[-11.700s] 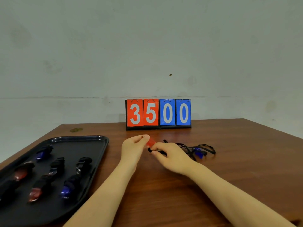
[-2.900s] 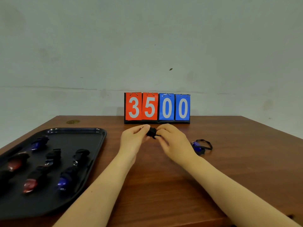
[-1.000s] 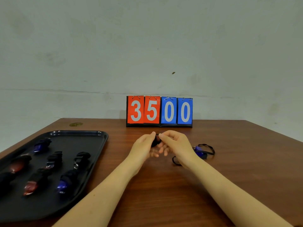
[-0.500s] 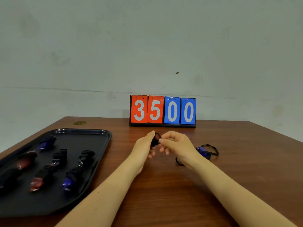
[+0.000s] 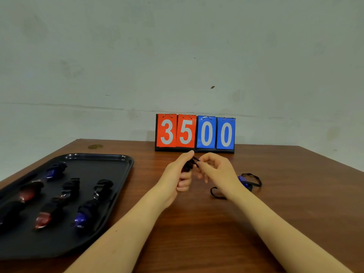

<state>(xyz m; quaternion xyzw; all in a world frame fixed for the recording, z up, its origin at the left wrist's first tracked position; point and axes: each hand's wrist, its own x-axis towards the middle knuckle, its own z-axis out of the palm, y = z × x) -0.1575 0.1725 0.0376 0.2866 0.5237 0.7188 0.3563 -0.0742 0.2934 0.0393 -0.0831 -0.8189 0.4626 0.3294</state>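
My left hand (image 5: 178, 174) grips a small item wrapped in a black cord (image 5: 188, 165), held above the middle of the wooden table (image 5: 197, 223). My right hand (image 5: 215, 169) pinches the cord's loose end just right of the bundle. A loop of that cord (image 5: 215, 194) trails on the table under my right wrist. A blue item with a loose black cord (image 5: 249, 181) lies on the table right of my right hand. The colour of the held item is hidden by the cord and my fingers.
A black tray (image 5: 110, 160) at the left holds several red and blue items wrapped in black cord (image 5: 82, 213). A flip scoreboard (image 5: 195, 133) reading 3500 stands at the table's far edge against the wall. A small brass disc (image 5: 95, 146) lies at the far left corner.
The red item seen earliest has become a cord-wrapped bundle. Since half a second ago my right hand has pulled the cord end slightly away from the bundle; both hands stay in place.
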